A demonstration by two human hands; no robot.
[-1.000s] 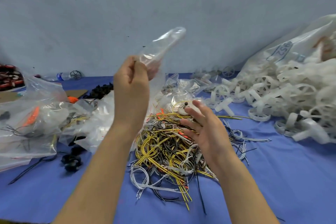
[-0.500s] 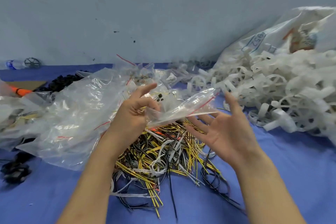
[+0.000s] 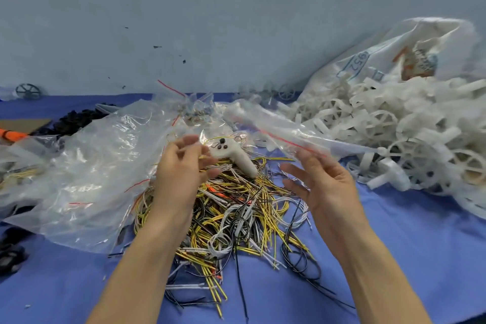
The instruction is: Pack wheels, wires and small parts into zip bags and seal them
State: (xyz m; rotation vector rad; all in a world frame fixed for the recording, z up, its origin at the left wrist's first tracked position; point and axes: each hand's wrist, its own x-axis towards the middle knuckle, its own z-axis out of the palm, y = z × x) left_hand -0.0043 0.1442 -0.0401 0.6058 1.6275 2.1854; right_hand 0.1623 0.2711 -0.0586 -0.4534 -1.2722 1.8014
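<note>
A clear zip bag (image 3: 289, 131) with a red seal line stretches in the air above the wire pile (image 3: 236, 208), a heap of yellow, black and white wires on the blue cloth. My right hand (image 3: 326, 184) is open under the bag, with its fingertips at the bag's lower edge. My left hand (image 3: 181, 168) is blurred, its fingers curled next to a white handle-shaped part (image 3: 236, 156) with black dots. Whether it pinches the bag's near edge is unclear. White plastic wheels (image 3: 394, 139) lie heaped on the right.
A large clear plastic sheet (image 3: 86, 166) with more zip bags covers the left side. Black small parts (image 3: 76, 119) lie behind it, and an orange piece (image 3: 13, 135) sits at the far left. A big printed sack (image 3: 389, 60) leans on the wall at the right, and a dark wheel (image 3: 27, 91) stands at the back left.
The zip bag came down from high in my left hand and has swung to the right, over my right hand. My right hand lifted off the wires and opened under it.
</note>
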